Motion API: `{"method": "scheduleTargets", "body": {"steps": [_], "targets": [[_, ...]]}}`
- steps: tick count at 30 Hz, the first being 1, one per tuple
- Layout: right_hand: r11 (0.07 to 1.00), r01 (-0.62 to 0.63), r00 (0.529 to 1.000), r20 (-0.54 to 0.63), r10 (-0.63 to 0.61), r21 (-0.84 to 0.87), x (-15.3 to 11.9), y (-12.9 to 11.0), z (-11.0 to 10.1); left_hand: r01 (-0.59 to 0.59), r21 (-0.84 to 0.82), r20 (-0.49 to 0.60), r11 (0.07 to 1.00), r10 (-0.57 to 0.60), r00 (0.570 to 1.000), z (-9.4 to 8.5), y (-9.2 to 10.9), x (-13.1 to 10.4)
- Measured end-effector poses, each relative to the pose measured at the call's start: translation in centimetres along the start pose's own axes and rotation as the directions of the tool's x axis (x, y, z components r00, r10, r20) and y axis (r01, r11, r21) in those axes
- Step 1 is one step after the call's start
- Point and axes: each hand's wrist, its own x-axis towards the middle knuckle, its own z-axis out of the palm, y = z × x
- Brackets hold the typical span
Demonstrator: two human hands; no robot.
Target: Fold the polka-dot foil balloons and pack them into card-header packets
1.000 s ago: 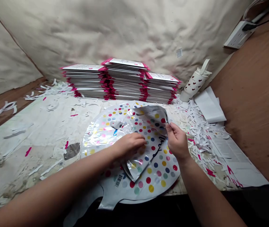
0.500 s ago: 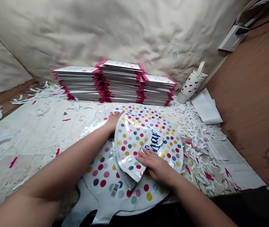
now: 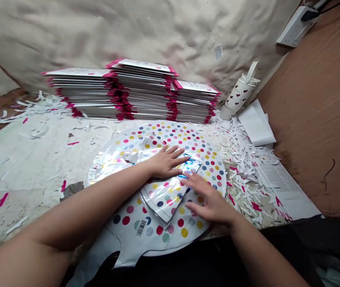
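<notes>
A foil balloon (image 3: 165, 205), white with coloured dots and folded into a smaller piece, lies on top of flat round dotted foil balloons (image 3: 210, 157). My left hand (image 3: 168, 161) rests flat on the folded balloon with its fingers spread, partly covering blue shiny lettering. Close beside it, my right hand (image 3: 207, 199) is at the folded balloon's right edge, fingers apart and holding nothing. A barcode label (image 3: 141, 228) shows on the balloon beneath. The balloon necks (image 3: 128, 257) reach over the table's front edge.
Three stacks of pink-edged flat packets (image 3: 146, 93) stand along the back. A white bottle with hearts (image 3: 239, 96) is behind right. Shredded paper (image 3: 243, 159) and a printed sheet (image 3: 283, 187) lie to the right. A power socket (image 3: 297, 27) is on the wall.
My left hand has moved right and nearer, pressing the balloon's far part down into a smaller fold. My right hand has shifted slightly right, its fingers lifting. The camera view has tilted down slightly.
</notes>
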Motion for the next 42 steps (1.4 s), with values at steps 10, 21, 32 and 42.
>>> {"method": "scheduleTargets", "body": {"steps": [10, 21, 32, 42], "targets": [[0.933, -0.116, 0.985, -0.161, 0.064, -0.342, 1.3, 0.0, 2.4, 0.136, 0.006, 0.013, 0.991, -0.136, 0.991, 0.7, -0.2, -0.6], [0.832, -0.361, 0.925, -0.273, 0.263, -0.422, 1.9, -0.2, 3.6, 0.164, 0.005, -0.005, 0.986, -0.164, 0.987, 0.7, -0.3, -0.5], [0.620, 0.516, 0.734, -0.068, -0.676, -0.591, 1.7, 1.1, 2.5, 0.174, 0.020, -0.020, 0.985, -0.174, 0.985, 0.9, -0.1, -0.8], [0.945, 0.299, 0.952, -0.106, -0.286, 0.134, 0.8, 1.5, 1.4, 0.231, 0.042, 0.009, 0.972, -0.231, 0.973, 0.6, 0.3, -2.2]]}}
